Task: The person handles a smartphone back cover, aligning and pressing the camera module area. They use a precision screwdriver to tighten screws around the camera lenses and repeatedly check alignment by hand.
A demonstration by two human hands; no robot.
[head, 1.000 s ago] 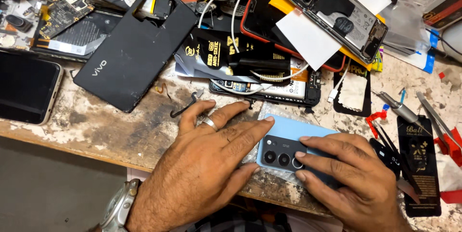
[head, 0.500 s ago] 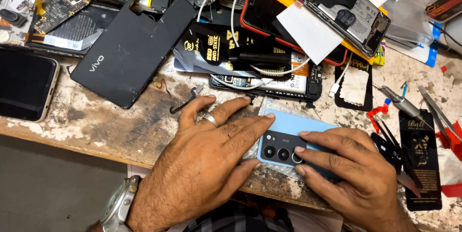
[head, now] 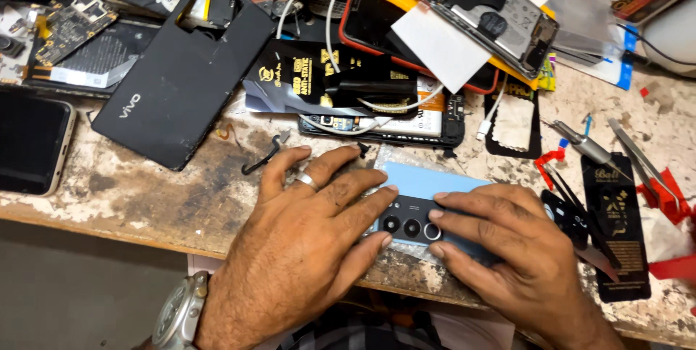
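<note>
A light blue phone [head: 424, 184] lies back-up near the front edge of the worn workbench [head: 145, 198], its dark camera strip with three lenses facing me. My left hand [head: 304, 248], with a ring and a wristwatch, lies flat with its fingers pressing the phone's left end. My right hand [head: 507, 256] presses down on the phone's right half, a fingertip at the camera strip. Both hands hold the phone against the bench.
A large black back cover [head: 181, 81] lies at the left, a dark phone [head: 32, 143] at the far left edge. Behind are an opened phone [head: 384, 121], white cables, black packets and an orange-cased phone. Tweezers [head: 641, 158] and a black packet [head: 616, 227] lie to the right.
Both hands stay pressed on the blue phone. My fingers have shifted slightly along its back; the view has moved a little.
</note>
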